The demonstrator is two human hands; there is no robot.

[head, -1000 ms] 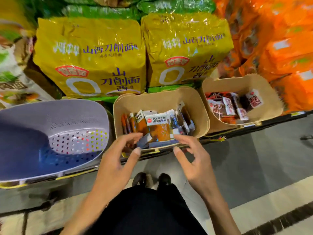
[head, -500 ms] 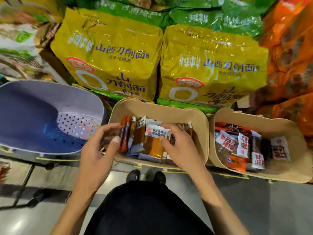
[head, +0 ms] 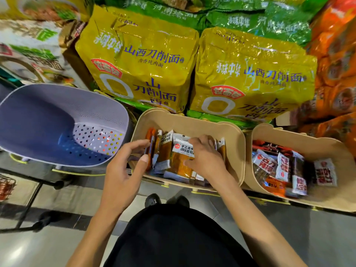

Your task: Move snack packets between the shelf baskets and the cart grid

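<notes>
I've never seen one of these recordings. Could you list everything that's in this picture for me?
Purple basket: one, lilac with holes in its bottom, left.
Beige baskets: two, on the shelf edge, the middle basket and the right basket.
Orange packets: several, orange-brown with white labels, standing in the middle basket.
Red packets: several, red, white and dark, in the right basket.
Yellow bags: two, gold, behind the beige baskets.
Green bags: several, green, above the yellow bags.
Orange bags: several, orange, far right.
Shoes: two, black, on the grey floor.
Left hand: one, touching the leftmost orange packets.
Right hand: one, in the middle basket, gripping orange packets.
</notes>
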